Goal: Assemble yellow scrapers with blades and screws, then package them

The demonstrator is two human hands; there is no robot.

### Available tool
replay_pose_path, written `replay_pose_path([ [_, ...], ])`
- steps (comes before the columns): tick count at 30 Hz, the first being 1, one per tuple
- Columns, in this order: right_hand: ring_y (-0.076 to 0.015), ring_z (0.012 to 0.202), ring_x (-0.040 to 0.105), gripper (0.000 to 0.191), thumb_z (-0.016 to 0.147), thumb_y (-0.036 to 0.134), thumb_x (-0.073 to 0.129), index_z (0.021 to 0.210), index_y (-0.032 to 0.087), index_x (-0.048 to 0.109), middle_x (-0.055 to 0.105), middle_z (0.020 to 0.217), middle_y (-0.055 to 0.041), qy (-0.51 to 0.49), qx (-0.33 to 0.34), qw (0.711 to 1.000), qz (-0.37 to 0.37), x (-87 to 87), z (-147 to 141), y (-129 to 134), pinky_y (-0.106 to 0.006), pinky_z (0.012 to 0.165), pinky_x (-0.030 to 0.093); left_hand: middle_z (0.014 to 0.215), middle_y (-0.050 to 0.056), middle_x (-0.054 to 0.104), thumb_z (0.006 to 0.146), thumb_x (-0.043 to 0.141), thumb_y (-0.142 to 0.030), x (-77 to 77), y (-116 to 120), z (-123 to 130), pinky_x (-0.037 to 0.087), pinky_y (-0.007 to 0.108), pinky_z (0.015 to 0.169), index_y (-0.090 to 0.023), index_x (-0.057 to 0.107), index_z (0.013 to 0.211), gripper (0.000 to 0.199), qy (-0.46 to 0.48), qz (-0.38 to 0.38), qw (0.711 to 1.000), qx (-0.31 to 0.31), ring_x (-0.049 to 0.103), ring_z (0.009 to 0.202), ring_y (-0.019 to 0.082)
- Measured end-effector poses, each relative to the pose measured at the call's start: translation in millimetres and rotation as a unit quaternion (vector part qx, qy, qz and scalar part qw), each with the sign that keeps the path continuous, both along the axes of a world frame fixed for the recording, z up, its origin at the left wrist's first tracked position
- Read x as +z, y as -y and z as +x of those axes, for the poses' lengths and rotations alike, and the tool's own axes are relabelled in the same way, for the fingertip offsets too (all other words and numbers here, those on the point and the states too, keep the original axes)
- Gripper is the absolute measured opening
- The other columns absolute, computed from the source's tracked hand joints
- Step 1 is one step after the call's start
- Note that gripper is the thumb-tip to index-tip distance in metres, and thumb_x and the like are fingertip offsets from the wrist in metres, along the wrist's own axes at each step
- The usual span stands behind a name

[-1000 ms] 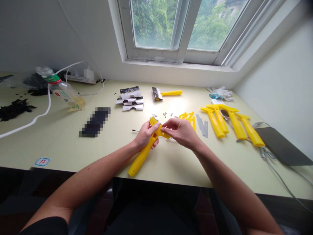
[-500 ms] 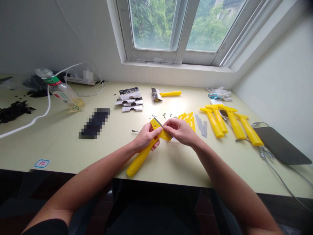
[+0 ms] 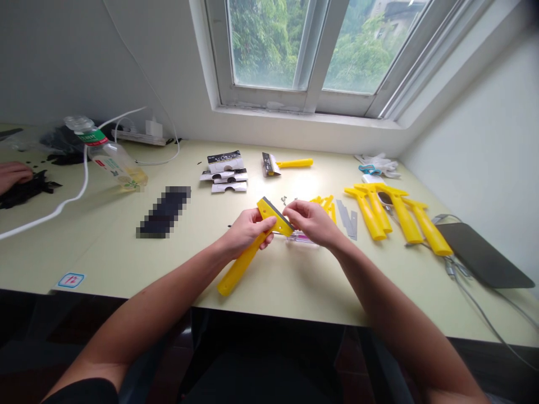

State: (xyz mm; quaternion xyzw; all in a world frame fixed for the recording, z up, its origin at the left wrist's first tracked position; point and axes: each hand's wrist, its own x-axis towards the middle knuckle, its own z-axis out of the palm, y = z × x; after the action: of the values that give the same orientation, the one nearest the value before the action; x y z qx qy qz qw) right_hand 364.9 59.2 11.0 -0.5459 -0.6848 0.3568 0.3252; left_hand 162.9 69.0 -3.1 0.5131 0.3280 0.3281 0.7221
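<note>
Yellow plastic scraper sits in both hands: the left hand wraps around its handle just below the head, while the right hand pinches the head's far corner between thumb and fingers. It is held over the middle of the table, handle slanting toward seven o'clock, dark blade edge facing one o'clock. At ten o'clock, a clear plastic bottle lies on its side with a little pale yellow liquid inside. White cartons are stacked at twelve o'clock, more yellow scrapers lie at three, and another person's hand rests beside black scraps at nine.
</note>
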Motion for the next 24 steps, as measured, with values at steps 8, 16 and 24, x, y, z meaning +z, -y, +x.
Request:
replay_pose_path([
  [8, -0.0171, 0.076, 0.064, 0.022, 0.088, 0.020, 0.053, 0.088, 0.021, 0.075, 0.076, 0.090, -0.0057, 0.284, 0.034, 0.955, 0.073, -14.4, -5.5, -57.8, -0.027, 0.068, 0.042, 0.068, -0.002, 0.050, 0.080, 0.072, -0.030, -0.9, -22.3, -9.8, 0.039, 0.018, 0.041, -0.015, 0.051, 0.082, 0.026, 0.075, -0.040, 0.982, 0.170, 0.053, 0.050, 0.008],
  [16, -0.0209, 0.067, 0.061, 0.013, 0.083, 0.018, 0.057, 0.079, 0.018, 0.070, 0.073, 0.083, -0.0134, 0.364, 0.011, 0.930, 0.042, -24.0, -30.8, -64.0, -0.029, 0.055, 0.031, 0.071, -0.002, 0.053, 0.082, 0.072, -0.034, -2.4, -19.9, -7.1, 0.043, 0.021, 0.040, -0.016, 0.051, 0.089, 0.029, 0.071, -0.049, 0.983, 0.161, 0.055, 0.048, 0.009],
  [24, -0.0181, 0.074, 0.064, 0.017, 0.091, 0.030, 0.054, 0.090, 0.019, 0.067, 0.073, 0.091, -0.0086, 0.245, -0.001, 0.968, 0.048, 8.0, -1.1, -54.1, -0.028, 0.062, 0.044, 0.075, -0.002, 0.049, 0.083, 0.071, -0.038, -3.4, -12.8, -2.4, 0.037, 0.017, 0.036, -0.017, 0.048, 0.088, 0.032, 0.069, -0.019, 0.991, 0.109, 0.053, 0.051, 0.007],
])
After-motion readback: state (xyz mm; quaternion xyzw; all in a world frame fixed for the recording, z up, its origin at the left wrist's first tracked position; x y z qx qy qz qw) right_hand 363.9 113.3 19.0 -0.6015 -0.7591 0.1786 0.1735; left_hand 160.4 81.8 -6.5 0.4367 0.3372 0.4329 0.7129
